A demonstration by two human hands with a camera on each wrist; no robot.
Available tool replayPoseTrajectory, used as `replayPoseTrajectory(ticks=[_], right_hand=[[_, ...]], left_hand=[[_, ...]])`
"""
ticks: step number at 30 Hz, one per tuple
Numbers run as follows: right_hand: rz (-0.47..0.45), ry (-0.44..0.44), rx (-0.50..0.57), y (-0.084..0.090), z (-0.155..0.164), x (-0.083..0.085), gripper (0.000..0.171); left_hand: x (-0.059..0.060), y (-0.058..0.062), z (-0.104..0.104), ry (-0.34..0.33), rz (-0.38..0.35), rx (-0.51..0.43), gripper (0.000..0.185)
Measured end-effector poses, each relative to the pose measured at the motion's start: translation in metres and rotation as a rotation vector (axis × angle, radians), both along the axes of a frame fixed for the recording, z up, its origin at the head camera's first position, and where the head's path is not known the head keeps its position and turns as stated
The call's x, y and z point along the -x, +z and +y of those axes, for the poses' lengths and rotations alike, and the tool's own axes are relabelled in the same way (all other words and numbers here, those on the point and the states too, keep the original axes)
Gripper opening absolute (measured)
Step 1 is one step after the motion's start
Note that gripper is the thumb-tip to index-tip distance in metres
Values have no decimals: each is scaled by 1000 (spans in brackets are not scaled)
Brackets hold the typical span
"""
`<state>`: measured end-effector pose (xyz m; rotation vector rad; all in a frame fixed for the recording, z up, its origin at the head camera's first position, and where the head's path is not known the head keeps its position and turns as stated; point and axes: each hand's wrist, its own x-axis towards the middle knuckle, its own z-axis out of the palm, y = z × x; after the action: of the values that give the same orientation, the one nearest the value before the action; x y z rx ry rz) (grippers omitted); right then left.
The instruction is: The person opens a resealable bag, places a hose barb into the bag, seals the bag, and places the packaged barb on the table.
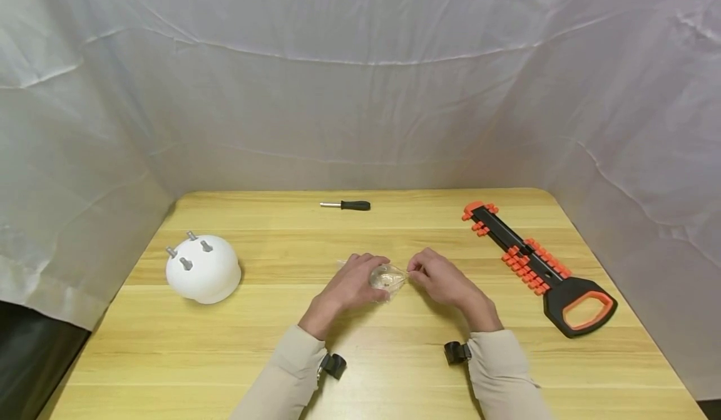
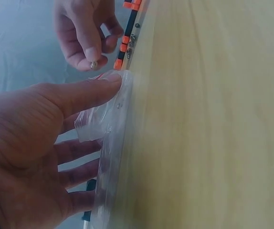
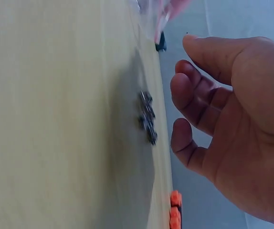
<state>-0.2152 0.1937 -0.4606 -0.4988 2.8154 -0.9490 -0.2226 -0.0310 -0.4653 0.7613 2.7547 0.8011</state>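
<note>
My left hand (image 1: 356,281) grips a clear plastic zip bag (image 1: 388,278) over the middle of the table. In the left wrist view the thumb lies across the top of the bag (image 2: 109,114), near its red seal line, with the other fingers behind it. Just beyond the bag's mouth, my right hand (image 1: 442,277) pinches a tiny metal screw (image 2: 93,64) between thumb and forefinger. Several small dark metal screws (image 3: 148,117) lie in a loose cluster on the table beside the right hand.
At the back lies a screwdriver (image 1: 355,205) with a black handle. A white rounded object (image 1: 205,276) with several grey pegs on top stands at the left. Along the right side lies a long black-and-orange piece (image 1: 507,238) with a looped handle and rows of orange clips.
</note>
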Motion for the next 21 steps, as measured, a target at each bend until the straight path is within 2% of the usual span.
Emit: replayPoseTrajectory(ticks=[14,21], right_hand=[[33,12,-85,-4,-30,1,5],[18,-3,-75,-3,-32,0,8]], left_hand=[[0,0,0,-11,13,9,70],[2,-1,0,-5,9,18,70]])
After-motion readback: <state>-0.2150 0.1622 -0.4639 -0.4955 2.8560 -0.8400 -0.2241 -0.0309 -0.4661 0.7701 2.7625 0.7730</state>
